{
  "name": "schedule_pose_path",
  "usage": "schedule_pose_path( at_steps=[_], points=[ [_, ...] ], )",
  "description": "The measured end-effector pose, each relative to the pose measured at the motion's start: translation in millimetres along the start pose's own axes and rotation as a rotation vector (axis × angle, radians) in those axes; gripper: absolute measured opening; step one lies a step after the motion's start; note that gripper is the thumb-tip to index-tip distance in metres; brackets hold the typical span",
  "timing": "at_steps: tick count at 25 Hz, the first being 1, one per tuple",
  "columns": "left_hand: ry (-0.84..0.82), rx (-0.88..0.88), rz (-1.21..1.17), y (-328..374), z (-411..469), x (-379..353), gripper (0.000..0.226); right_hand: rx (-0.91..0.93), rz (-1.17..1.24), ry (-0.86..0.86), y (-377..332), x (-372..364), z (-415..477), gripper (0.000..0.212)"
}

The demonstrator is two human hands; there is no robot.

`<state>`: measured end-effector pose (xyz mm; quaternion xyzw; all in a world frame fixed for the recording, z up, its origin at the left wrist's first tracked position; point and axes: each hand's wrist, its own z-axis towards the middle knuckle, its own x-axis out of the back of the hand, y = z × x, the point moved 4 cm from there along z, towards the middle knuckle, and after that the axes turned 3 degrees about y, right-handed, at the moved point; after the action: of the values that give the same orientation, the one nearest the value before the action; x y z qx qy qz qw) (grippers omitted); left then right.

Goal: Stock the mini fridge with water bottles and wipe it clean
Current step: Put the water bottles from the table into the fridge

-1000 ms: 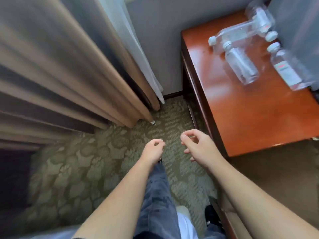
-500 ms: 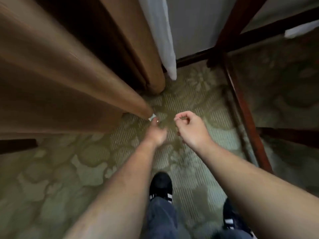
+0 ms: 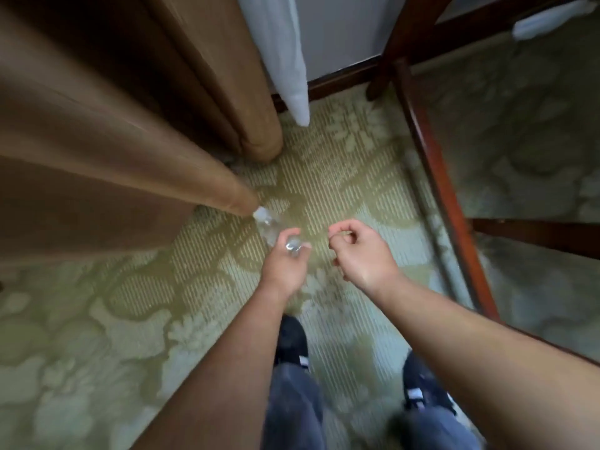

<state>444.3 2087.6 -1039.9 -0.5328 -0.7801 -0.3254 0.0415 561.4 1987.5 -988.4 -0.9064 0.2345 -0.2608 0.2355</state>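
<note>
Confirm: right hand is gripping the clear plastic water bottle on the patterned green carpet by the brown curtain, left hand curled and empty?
Hands are swapped. The head view shows the left hand gripping the clear plastic water bottle on the patterned green carpet by the brown curtain; the right hand is curled and empty.

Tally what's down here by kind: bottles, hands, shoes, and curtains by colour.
Water bottle: 1, gripped by the left hand
Hands: 2, right hand holds nothing
Dark shoes: 2
Brown curtain: 1
White curtain: 1
Total: 7
</note>
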Motion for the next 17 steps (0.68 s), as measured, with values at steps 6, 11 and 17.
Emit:
schedule_pose_path(
  at_steps=[6,11,17],
  points=[
    [-0.204,-0.234,-0.198,137.8,-284.1,77.9,0.014,0.077,-0.184,0.018,-143.3,129.2,-234.9,0.007],
    [-0.201,-0.539,-0.245,265.2,-463.5,147.4,0.015,0.242,-0.298,0.157,-259.2,251.2,-404.2,0.042],
    [-0.251,-0.723,-0.241,333.7,-621.7,154.6,0.015,0.411,-0.216,0.142,-294.5,367.4,-544.8,0.053]
  ],
)
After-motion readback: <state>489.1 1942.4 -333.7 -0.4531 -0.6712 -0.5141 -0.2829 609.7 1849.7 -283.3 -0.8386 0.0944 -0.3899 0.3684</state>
